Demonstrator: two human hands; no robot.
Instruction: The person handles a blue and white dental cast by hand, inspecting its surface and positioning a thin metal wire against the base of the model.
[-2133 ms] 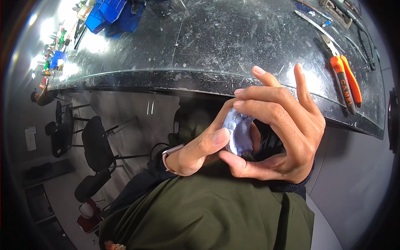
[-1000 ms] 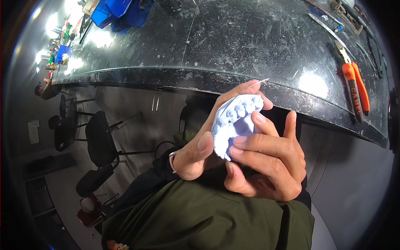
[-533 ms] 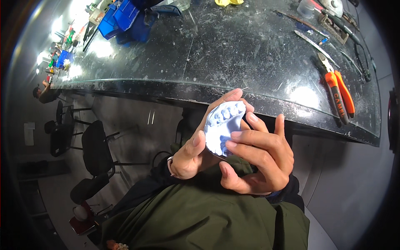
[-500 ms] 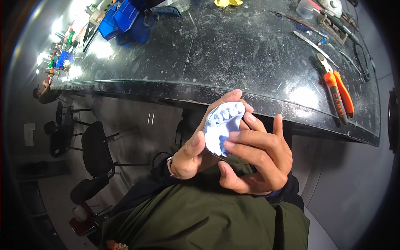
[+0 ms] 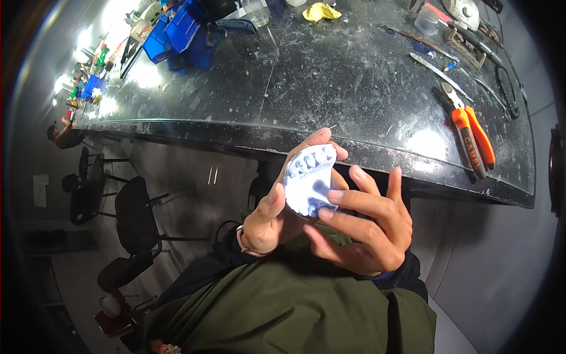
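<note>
My left hand (image 5: 265, 215) is closed around a pale blue-white dental cast (image 5: 306, 177), its toothed side facing up, with the thumb along the near left edge and fingertips behind it. A thin metal wire (image 5: 329, 128) sticks out beyond the cast's far side near those fingertips. My right hand (image 5: 368, 227) grips the cast's lower right, curled middle fingertips on it, other fingers raised, thumb just below; whether the thumb touches the wire is unclear. Orange-and-black pliers (image 5: 471, 135) lie on the dark bench (image 5: 348, 88) above and right of my hands.
Blue bins (image 5: 177, 32), a yellow lump (image 5: 321, 13) and a clear cup (image 5: 426, 20) sit along the back. A knife (image 5: 439, 74), metal tools and a corded handpiece (image 5: 483, 44) lie at right. A person (image 5: 65, 134) works far left; black chairs (image 5: 135, 218) stand below.
The cast has turned from edge-on to toothed side up, and the wire has come into view. My right fingers moved from its top edge to its lower right. Both hands have shifted left.
</note>
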